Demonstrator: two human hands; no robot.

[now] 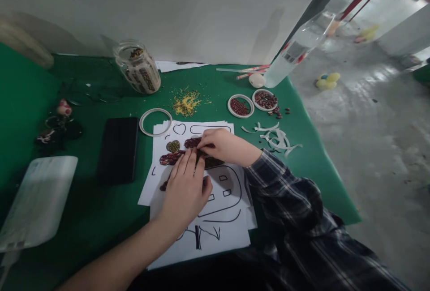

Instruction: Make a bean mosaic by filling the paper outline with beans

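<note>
Head view: both bare hands over white paper sheets (231,236) printed with black outline drawings, stacked on a green tabletop (312,165). Left hand (186,183) lies palm down on the top sheet, fingers stretched out with narrow gaps, tips just beside the right hand's. Right hand (220,146), out of a dark plaid sleeve (285,188), has thumb and forefinger drawn together at the drawing's upper middle — cannot tell if anything sits between them. Dark red beans (170,158) fill part of the outline left of the fingertips; a heart of small green beans (173,146) sits just above those. Beyond the sheets: a loose heap of yellow and green grains (186,103), a white ring (156,110) overlapping the paper's corner, a clear glass jar (143,74) with layered contents. Right side — two round white-rimmed dishes (241,116) of reddish beans (238,106), curled whitish strips (278,139) nearer, a clear plastic bottle (289,56) behind. Left side: black rectangular phone (117,150), white power bank (38,201).
</note>
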